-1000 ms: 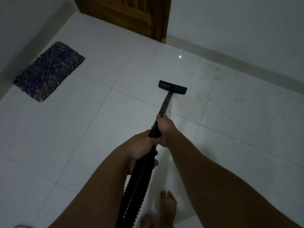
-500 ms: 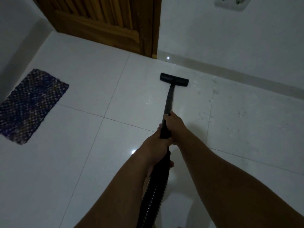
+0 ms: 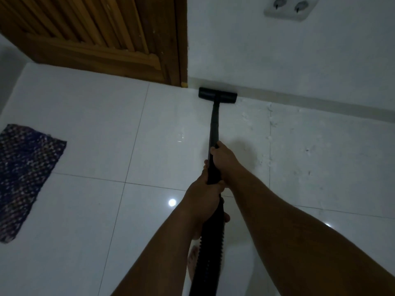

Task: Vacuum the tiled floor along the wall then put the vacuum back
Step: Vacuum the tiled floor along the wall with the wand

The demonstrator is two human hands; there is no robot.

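Observation:
A black vacuum wand runs from my hands to its flat black floor head, which lies on the white tiled floor against the skirting of the white wall. My right hand grips the wand higher up. My left hand grips it just below, where the ribbed black hose begins. White dust specks lie on the tiles to the right of the head.
A wooden door stands just left of the floor head. A dark woven mat lies at the left edge. A double wall socket sits high on the wall. My bare foot shows beside the hose.
The floor head has slid forward across the tile until it meets the skirting beside the door. Both hands moved forward with the wand, and the view has come closer to the wall.

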